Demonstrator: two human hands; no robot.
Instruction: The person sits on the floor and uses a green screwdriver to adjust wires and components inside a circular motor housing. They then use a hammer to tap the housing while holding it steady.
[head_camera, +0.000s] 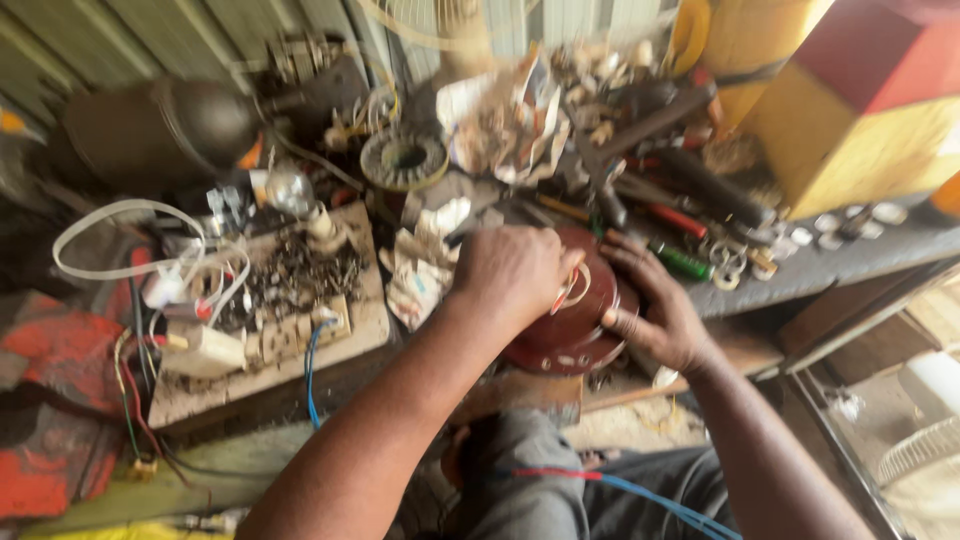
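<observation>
In the head view, the person works on one round dark-red motor housing (570, 325), which rests at the front edge of the workbench (850, 262), right of the middle. The left hand (512, 272) lies over its top with fingers curled, seemingly pinching thin red and white wires (572, 290) that rise from it; the blur hides how tight the pinch is. The right hand (655, 310) cups the housing's right side with fingers spread against the rim. Judging by the loose wires, the wiring is under way and the housing looks not yet closed up. One wound copper stator ring (404, 160) sits near the back edge, one wooden board with terminals (270, 320) lies toward the left edge, and one green-handled screwdriver (680, 262) lies just right of the housing. The washers and loose tools around are too blurred to count.
</observation>
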